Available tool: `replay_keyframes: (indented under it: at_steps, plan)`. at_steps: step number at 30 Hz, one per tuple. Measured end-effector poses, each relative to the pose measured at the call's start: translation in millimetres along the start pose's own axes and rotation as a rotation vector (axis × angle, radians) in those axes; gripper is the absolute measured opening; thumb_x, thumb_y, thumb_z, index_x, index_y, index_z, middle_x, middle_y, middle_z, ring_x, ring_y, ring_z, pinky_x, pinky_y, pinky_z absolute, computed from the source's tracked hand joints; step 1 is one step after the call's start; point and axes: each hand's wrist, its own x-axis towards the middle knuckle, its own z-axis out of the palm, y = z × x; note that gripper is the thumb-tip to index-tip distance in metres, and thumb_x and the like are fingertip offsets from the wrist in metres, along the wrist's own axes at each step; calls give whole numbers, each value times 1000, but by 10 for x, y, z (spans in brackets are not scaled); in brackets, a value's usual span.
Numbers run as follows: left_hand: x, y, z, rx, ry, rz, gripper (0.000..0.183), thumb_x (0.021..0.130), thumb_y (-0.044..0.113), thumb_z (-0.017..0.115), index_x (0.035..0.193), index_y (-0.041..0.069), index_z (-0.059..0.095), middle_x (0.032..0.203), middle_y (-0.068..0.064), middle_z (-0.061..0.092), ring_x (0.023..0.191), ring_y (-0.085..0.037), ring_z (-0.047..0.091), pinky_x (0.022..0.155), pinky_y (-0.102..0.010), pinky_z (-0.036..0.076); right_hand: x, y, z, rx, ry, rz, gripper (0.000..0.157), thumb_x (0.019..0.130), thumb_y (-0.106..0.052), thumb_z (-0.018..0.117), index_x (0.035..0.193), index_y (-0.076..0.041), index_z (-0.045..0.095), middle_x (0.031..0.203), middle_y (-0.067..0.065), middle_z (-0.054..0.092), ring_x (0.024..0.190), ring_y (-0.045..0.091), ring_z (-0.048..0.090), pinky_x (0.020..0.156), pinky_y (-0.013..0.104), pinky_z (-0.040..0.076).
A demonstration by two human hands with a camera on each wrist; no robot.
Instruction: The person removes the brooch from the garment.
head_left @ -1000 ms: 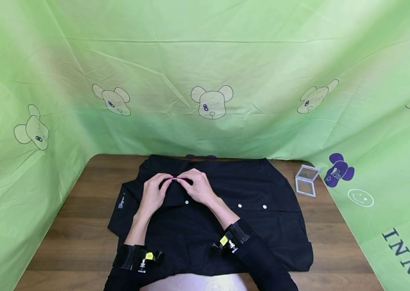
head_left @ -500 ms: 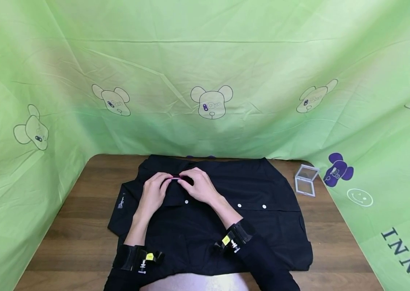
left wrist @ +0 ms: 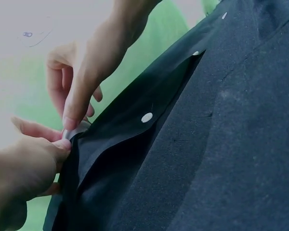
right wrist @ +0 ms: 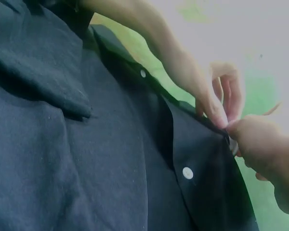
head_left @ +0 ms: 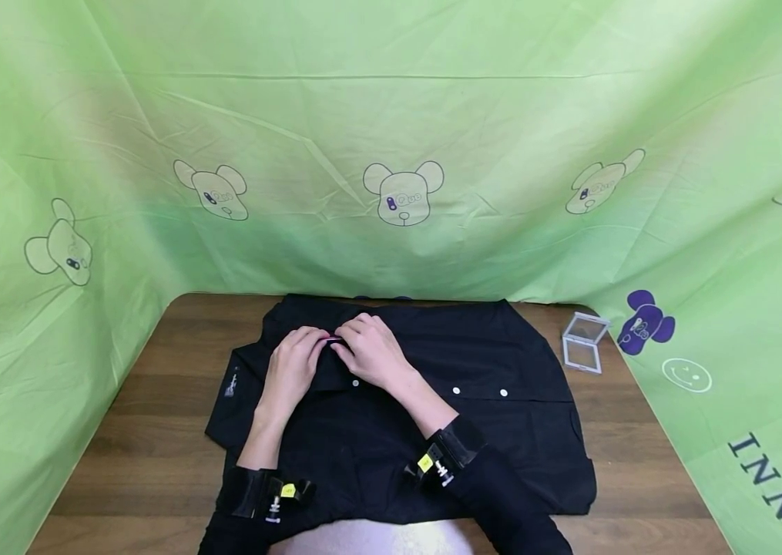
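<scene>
- Spread over the brown wood-grain tabletop [head_left: 148, 385]: black woven-cloth garment with a button front [head_left: 474, 347]. No clear shift in the last second.
- Left hand [head_left: 290, 368], bare: near enough in the same place; thumb and fingers brought together in a narrow pinch over the garment's far-left part.
- Right hand [head_left: 371, 354], bare: moved slightly leftward, fingers more bunched, also pinching. Gap between both sets of fingertips now smaller, with less showing between.
- Judged meaning: a small adjustment of grip at the same spot, with fine two-handed work in progress there.
- Garment up close: dull, softly creased; front band bowed away from the layer beneath, leaving a dark opening.
- Pale printed mark [head_left: 232, 383] near its left end.
- Small, round white buttons [head_left: 456, 391] spaced along the band.
- Smallest: smooth, pale grey piece [left wrist: 77, 130] pinched by both hands at the cloth's edge. Cannot tell its kind, or whether with cloth caught too.
</scene>
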Motion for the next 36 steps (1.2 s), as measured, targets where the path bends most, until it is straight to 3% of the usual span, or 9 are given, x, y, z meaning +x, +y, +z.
replay_keyframes:
  at_steps: [20, 29, 36]
  plan:
    - [5, 13, -15, 22, -6, 15, 8, 94, 6, 74, 100, 4, 79, 100, -8, 74, 93, -25, 65, 79, -45, 55, 113, -66, -36, -93, -99, 0, 14, 97, -23, 69, 90, -14, 77, 88, -2, 74, 86, 17, 61, 74, 32, 46]
    - [11, 8, -32, -12, -11, 4, 11, 93, 6, 75, 103, 4, 79, 102, -8, 73, 93, -24, 65, 79, -45, 56, 87, -27, 7, -37, -48, -22, 11, 96, -19, 70, 88, -14, 76, 89, -2, 75, 89, 17, 62, 75, 32, 47]
    - [14, -34, -73, -115, -44, -48, 26, 96, 5, 71, 122, 4, 75, 118, -9, 71, 108, -24, 65, 89, -47, 55, 64, 5, 29, 4, 5, -34, 9, 93, -17, 73, 86, -13, 77, 87, -3, 76, 88, 17, 63, 75, 32, 48]
